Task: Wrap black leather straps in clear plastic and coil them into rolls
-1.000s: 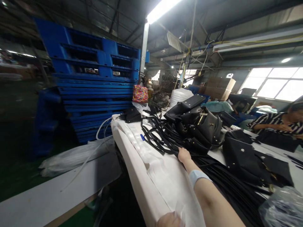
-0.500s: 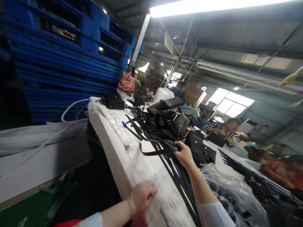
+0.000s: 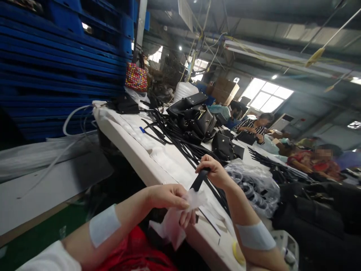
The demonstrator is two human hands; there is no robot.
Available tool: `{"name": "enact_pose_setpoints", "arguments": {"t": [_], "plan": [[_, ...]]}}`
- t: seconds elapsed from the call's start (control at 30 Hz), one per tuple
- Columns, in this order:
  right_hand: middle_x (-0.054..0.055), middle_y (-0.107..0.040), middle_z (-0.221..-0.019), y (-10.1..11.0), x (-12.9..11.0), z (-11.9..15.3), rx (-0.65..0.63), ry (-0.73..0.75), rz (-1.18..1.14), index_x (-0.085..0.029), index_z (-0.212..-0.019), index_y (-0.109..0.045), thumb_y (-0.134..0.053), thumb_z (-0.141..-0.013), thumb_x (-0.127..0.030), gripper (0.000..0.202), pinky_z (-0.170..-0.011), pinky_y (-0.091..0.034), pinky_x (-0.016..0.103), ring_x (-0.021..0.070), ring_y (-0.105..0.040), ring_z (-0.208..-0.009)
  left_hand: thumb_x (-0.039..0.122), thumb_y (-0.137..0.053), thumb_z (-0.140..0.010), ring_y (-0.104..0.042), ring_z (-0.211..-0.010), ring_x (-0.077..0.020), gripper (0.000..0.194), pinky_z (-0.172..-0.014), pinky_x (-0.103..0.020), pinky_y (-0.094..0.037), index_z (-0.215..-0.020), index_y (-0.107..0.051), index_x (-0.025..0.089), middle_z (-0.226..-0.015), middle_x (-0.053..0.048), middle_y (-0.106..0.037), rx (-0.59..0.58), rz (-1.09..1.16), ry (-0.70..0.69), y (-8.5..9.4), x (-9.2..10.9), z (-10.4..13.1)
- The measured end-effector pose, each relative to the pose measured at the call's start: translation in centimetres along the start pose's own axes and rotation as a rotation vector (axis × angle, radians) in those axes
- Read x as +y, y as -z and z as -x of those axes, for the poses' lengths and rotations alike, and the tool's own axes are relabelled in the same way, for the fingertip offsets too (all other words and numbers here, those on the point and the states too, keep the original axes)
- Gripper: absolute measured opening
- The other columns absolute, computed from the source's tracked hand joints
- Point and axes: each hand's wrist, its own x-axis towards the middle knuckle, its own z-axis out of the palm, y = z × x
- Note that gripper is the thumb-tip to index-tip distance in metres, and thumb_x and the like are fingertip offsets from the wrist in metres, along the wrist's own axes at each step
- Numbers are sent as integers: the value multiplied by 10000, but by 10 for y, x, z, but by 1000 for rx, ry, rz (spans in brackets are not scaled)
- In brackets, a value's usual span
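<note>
Strap, one and black, is pinched in my right grip; my left grip pinches one thin white sheet.

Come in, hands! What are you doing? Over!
Right hand gripping black strap. Left hand holding pale sheet against strap. Black bags piled beyond, not between hands.

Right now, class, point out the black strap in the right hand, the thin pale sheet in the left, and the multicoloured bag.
Black strap (image 3: pixel 199 181): head view, on its flat visible stretch.
Thin pale sheet (image 3: pixel 172 225): head view, on its hanging part.
Multicoloured bag (image 3: pixel 136 77): head view, mid-front.
</note>
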Motion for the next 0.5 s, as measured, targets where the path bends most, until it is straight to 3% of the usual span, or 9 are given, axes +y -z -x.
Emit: {"name": "enact_pose_setpoints", "arguments": {"t": [0.07, 0.13, 0.23, 0.3, 0.37, 0.47, 0.5], "plan": [[28, -544, -815, 5, 20, -4, 58, -108, 78, -208, -760, -737, -548, -780, -128, 206, -764, -446, 279, 158, -543, -795, 654, -570, -806, -661, -737, -241, 533, -827, -356, -507, -586, -697, 185, -678, -97, -719, -60, 38, 49, -10, -8, 13], [56, -588, -887, 11, 45, -1, 164, -283, 197, -191, -875, -732, -509, -787, -137, 246, -847, -453, 316, 192, -570, -880, 623, -547, -844, -634, -642, -195, 517, -707, -304, -512, -663, -713, 168, -686, -87, -711, -70, -6, 125, -20, -13, 29], [193, -550, -1204, 3, 74, 22, 342, -554, 406, -82, -1211, -594, -588, -768, -231, 467, -1028, -359, 459, 329, -478, -1177, 585, -460, -911, -574, -567, -144, 541, -555, -235, -450, -724, -701, 139, -665, -65, -677, 84, -233, 190, -29, -22, 55], [282, -410, -1365, -20, 77, 46, 447, -676, 551, -5, -1332, -444, -678, -718, -314, 726, -1077, -287, 523, 409, -348, -1296, 536, -420, -942, -560, -579, -133, 547, -569, -221, -423, -676, -674, 132, -630, -46, -645, 264, -474, 161, -30, -30, 69], [298, -337, -1420, -57, 63, 72, 535, -719, 650, 2, -1372, -368, -700, -710, -358, 823, -1085, -286, 524, 420, -308, -1326, 460, -412, -957, -537, -581, -121, 528, -589, -217, -397, -601, -628, 133, -594, -25, -604, 387, -672, 146, -29, -40, 79], [264, -380, -1395, -118, 23, 102, 637, -628, 554, -66, -1360, -406, -639, -773, -367, 700, -1060, -325, 524, 395, -350, -1302, 351, -398, -957, -490, -552, -101, 494, -567, -209, -356, -548, -575, 138, -573, -5, -560, 445, -796, 192, -24, -52, 89], [238, -457, -1329, -136, 8, 108, 657, -580, 451, -110, -1304, -477, -613, -799, -380, 589, -1031, -356, 517, 378, -408, -1251, 325, -395, -955, -485, -544, -97, 481, -560, -208, -348, -549, -572, 138, -574, -3, -559, 445, -812, 210, -23, -55, 90]]}}
